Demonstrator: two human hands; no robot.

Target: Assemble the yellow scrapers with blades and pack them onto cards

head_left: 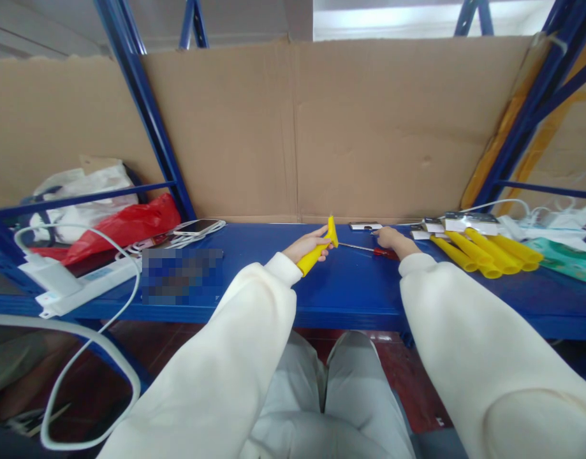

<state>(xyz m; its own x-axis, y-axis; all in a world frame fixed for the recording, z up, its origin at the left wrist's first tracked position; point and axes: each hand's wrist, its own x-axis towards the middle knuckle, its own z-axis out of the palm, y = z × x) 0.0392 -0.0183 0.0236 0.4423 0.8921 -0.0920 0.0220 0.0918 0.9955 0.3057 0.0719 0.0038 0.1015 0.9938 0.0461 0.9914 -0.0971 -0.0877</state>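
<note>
Wrapped in my left hand (310, 247) is a yellow plastic handle (312, 257) with a flared, wedge-like head that points up and away from me. My right hand (393, 241) reaches down to the tabletop with its fingers drawn together at the right end of a small flat black-and-white packet (364, 226). Whatever those fingertips pinch is too small to make out. Between my hands lies a screwdriver (369, 249), its thin metal shaft toward the yellow handle and its red grip partly beneath my right hand.
Several yellow tubular handles (488, 252) lie at right, before stacked black-and-white packets (469, 223). Further right are white cables and a green bag (567, 258). A power strip (89, 287), looping white cable and red bag (125, 229) occupy the left. Cardboard (369, 127) closes the back.
</note>
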